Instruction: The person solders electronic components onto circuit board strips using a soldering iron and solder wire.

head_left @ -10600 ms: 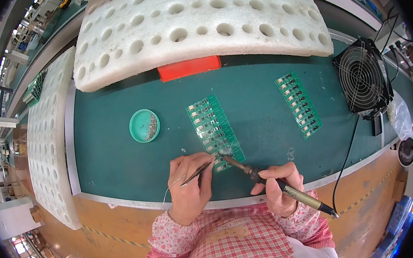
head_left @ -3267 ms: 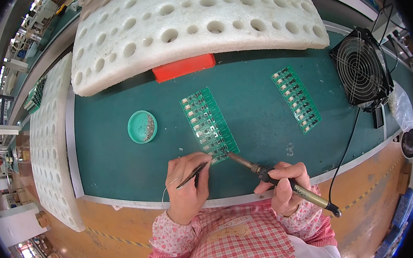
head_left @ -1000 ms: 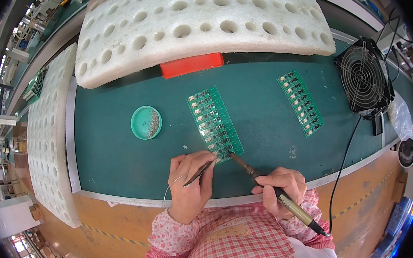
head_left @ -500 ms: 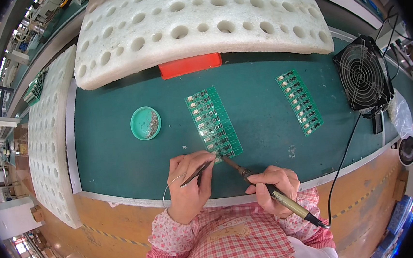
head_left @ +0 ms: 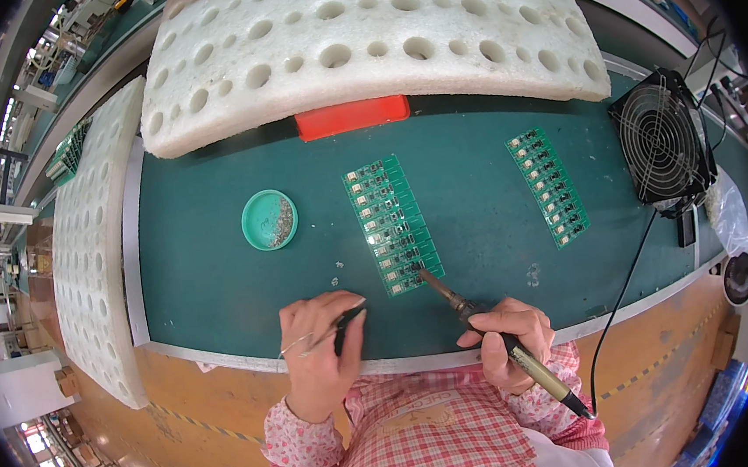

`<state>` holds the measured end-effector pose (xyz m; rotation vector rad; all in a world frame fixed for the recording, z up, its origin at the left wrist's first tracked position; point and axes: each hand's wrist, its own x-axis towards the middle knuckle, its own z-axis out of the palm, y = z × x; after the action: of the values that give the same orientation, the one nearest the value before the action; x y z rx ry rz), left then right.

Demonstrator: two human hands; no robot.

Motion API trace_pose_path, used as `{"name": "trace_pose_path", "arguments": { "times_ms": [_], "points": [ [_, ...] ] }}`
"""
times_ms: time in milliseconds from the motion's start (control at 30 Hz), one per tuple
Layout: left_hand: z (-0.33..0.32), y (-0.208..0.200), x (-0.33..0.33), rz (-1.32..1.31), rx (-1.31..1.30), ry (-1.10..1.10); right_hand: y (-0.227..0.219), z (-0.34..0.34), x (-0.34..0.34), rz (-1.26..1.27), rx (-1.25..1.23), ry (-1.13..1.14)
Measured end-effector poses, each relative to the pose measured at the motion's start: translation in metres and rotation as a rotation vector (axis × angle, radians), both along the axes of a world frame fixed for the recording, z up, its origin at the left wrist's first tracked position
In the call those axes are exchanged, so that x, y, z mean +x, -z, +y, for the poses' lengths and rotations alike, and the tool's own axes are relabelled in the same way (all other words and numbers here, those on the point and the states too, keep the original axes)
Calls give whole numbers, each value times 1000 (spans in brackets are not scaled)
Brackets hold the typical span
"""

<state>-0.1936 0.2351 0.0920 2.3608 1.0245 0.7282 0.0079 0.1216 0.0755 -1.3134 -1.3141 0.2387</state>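
My right hand point(head_left: 516, 336) is closed around a soldering iron point(head_left: 539, 373). The iron's tip rests at the lower right part of a green circuit board panel point(head_left: 391, 225), among small black parts. My left hand point(head_left: 320, 347) is left of the panel's lower end, fingers bent, pinching dark tweezers point(head_left: 344, 318) blurred by motion. A thin wire point(head_left: 285, 351) loops out beside that hand. Up and left of the panel sits a round green dish point(head_left: 255, 225) with small metal bits inside.
A second green board panel point(head_left: 549, 186) lies at the right, near a black fan point(head_left: 661, 136). Behind are a red tray point(head_left: 353, 117) and a white foam block point(head_left: 362, 81) with holes. Another foam block point(head_left: 99, 255) stands left. The iron's black cord point(head_left: 622, 293) runs up the right side.
My left hand with the tweezers has moved left and slightly down, away from the panel. The iron's tip has shifted slightly right and up, and the whole view has shifted a little.
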Motion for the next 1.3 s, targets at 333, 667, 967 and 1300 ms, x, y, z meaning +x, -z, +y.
{"name": "trace_pose_path", "arguments": {
  "times_ms": [333,667,967,1300],
  "points": [
    [1,7,2,-16,-47,-40,4,-4,-1,8,8,13],
    [23,21,2,-58,79,-206,3,-5,-1,-13,-4,10],
    [23,16,7,-39,48,-218,4,-4,1,-13,8,11],
    [22,16,6,-23,59,-220,4,-5,1,-12,9,9]
  ]
}}
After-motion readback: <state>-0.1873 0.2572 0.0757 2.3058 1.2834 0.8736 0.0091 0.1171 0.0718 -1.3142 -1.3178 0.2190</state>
